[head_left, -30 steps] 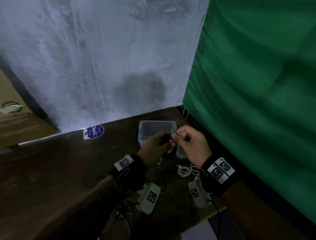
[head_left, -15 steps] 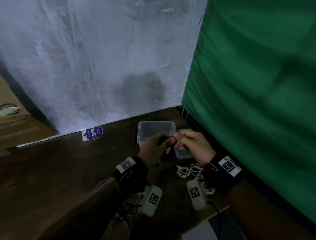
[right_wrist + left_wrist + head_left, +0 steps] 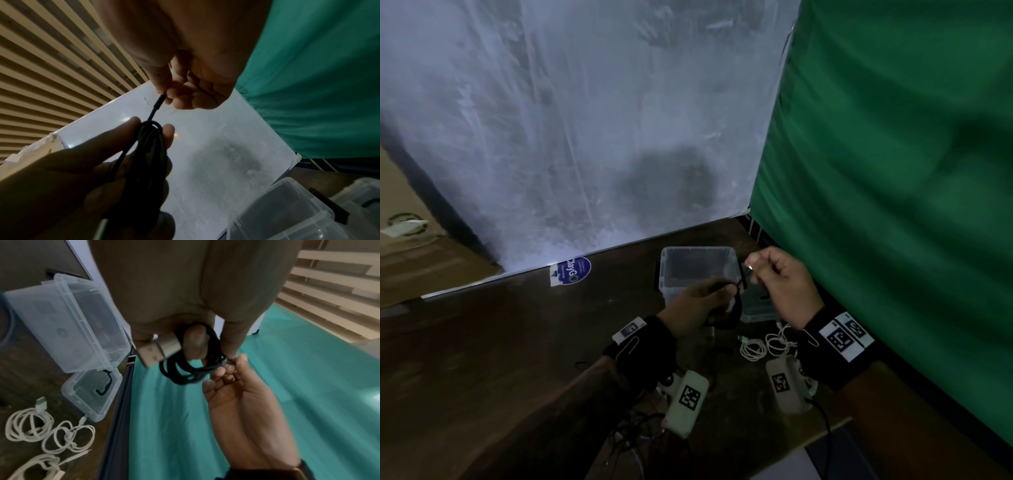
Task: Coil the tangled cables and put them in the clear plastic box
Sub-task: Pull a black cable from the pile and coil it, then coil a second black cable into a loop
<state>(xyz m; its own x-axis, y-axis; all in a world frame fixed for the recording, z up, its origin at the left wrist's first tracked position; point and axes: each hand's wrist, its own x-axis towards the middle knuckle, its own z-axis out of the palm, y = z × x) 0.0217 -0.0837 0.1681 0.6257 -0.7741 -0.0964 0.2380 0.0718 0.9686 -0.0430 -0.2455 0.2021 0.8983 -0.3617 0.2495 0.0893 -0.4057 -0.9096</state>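
Observation:
My left hand [image 3: 702,301] grips a coiled black cable [image 3: 191,368] with a metal USB plug [image 3: 158,348] sticking out; the loops hang from my fingers [image 3: 148,146]. My right hand [image 3: 780,284] pinches the cable's free end [image 3: 158,102] just above and right of the coil. Both hands hover in front of the clear plastic box [image 3: 698,270], which stands open on the dark table [image 3: 517,342]. The same box [image 3: 65,321] shows at the left of the left wrist view and the box [image 3: 287,211] at the lower right of the right wrist view. White cables [image 3: 767,346] lie on the table below my right hand.
A smaller clear container [image 3: 92,392] lies beside the box, with the white cable loops [image 3: 49,434] in front of it. A green cloth [image 3: 893,171] hangs on the right and a white board [image 3: 585,120] stands behind. Dark cables [image 3: 633,435] lie near the table's front edge.
My right hand has drawn the cable's free end up and to the right, away from my left hand. The left hand holds the coil in about the same place.

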